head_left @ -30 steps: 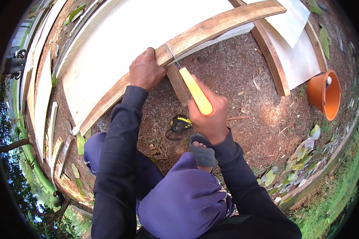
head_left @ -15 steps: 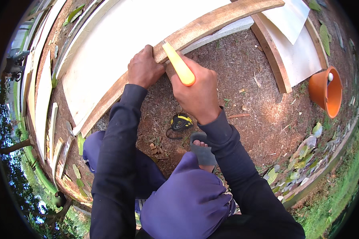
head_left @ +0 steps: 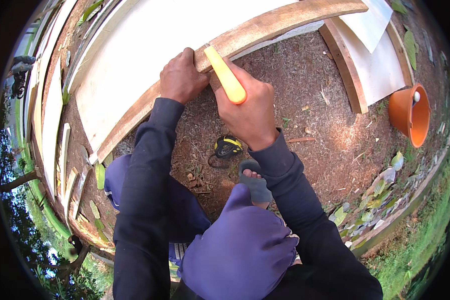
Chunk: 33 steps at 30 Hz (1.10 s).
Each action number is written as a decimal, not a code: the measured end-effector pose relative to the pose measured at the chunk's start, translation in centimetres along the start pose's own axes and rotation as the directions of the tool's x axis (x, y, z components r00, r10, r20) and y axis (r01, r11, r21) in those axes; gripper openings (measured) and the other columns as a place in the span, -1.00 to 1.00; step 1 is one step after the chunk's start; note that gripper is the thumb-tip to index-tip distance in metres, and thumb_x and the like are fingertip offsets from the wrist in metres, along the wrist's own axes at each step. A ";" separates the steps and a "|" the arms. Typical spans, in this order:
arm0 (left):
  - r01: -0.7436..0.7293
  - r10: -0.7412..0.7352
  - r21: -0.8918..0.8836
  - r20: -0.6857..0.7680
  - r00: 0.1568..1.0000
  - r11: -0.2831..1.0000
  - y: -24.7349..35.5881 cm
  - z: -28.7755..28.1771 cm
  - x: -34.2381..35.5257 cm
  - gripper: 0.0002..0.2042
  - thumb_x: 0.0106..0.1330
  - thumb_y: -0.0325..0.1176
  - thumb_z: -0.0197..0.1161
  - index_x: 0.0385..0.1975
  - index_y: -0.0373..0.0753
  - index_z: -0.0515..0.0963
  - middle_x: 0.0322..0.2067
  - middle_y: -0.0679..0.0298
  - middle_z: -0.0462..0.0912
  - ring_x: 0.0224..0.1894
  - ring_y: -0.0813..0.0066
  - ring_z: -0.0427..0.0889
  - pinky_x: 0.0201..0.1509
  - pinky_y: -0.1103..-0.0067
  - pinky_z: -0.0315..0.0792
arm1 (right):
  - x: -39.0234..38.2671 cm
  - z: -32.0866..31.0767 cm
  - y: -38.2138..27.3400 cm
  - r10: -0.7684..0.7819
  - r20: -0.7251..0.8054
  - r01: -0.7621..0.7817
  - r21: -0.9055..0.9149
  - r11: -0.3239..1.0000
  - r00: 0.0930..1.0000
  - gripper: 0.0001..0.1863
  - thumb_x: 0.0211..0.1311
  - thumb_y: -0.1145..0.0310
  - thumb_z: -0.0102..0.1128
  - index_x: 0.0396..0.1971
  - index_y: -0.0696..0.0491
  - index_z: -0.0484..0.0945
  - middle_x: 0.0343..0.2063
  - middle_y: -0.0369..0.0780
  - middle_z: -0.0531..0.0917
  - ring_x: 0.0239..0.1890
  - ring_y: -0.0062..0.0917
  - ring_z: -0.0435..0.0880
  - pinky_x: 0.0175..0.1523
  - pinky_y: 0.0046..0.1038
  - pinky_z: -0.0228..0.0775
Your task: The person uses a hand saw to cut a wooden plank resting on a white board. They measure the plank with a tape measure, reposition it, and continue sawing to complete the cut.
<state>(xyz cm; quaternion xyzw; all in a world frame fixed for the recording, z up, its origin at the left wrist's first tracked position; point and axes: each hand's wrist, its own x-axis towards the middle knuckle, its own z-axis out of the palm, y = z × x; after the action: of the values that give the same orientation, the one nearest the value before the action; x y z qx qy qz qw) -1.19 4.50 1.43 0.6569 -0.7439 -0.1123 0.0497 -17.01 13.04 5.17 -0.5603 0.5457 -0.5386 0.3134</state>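
Note:
A long wooden batten (head_left: 265,27) runs along the near edge of a white panel (head_left: 150,45). My left hand (head_left: 183,77) is closed on the batten, its thumb side close to my right hand (head_left: 252,105). My right hand grips a tool with a yellow-orange handle (head_left: 225,75). The tool lies slanted, its thin metal end at the top of the batten; its exact kind cannot be made out. My right fingertips are hidden below the handle and the wood.
A black and yellow tape measure (head_left: 227,146) lies on the soil by my sandalled foot (head_left: 255,177). To the right are another wood-framed white panel (head_left: 372,70) and an orange bucket (head_left: 402,112). Loose wooden strips (head_left: 52,120) lie at left, fallen leaves (head_left: 380,195) at lower right.
The view has shifted slightly. Both hands keep their holds on the batten and the yellow-orange tool, with almost no movement between them.

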 end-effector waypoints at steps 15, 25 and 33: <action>0.014 -0.014 0.017 0.005 1.000 1.000 -0.3 0.1 -0.2 -0.59 0.08 -0.15 0.53 -0.33 -0.31 0.50 -0.34 -0.02 0.67 -0.23 -0.08 0.70 -0.08 0.16 0.54 | -6.4 -2.0 0.9 0.057 0.041 -0.055 -0.036 0.998 0.998 -0.40 0.03 0.56 0.29 0.19 0.25 0.58 -0.31 0.06 0.74 -0.46 -0.17 0.76 -0.32 -0.31 0.59; -0.001 -0.003 -0.079 -0.045 0.999 0.997 -0.3 0.8 -0.1 -0.59 0.08 -0.14 0.53 -0.30 -0.32 0.51 -0.41 -0.04 0.69 -0.30 -0.08 0.71 -0.13 0.17 0.55 | -3.9 -1.3 2.4 -0.046 -0.019 0.046 0.013 0.999 0.999 -0.41 0.06 0.45 0.37 0.18 0.20 0.57 -0.36 0.06 0.72 -0.40 -0.03 0.73 -0.26 -0.20 0.63; 0.039 -0.037 0.059 -0.023 0.999 0.998 -0.6 -0.1 -0.3 -0.64 0.08 -0.22 0.49 -0.34 -0.33 0.50 -0.42 -0.05 0.68 -0.32 -0.07 0.71 -0.15 0.18 0.54 | -17.2 -9.5 -0.5 0.069 0.117 -0.058 -0.096 0.994 0.991 -0.39 -0.03 0.62 0.35 0.16 0.33 0.58 -0.21 0.03 0.79 -0.25 -0.18 0.85 -0.15 -0.28 0.73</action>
<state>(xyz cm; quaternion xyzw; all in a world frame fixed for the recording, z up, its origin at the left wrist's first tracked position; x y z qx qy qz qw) -0.56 4.74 1.41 0.6733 -0.7337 -0.0838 0.0363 -22.87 31.68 3.28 -0.5879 0.5679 -0.4677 0.3364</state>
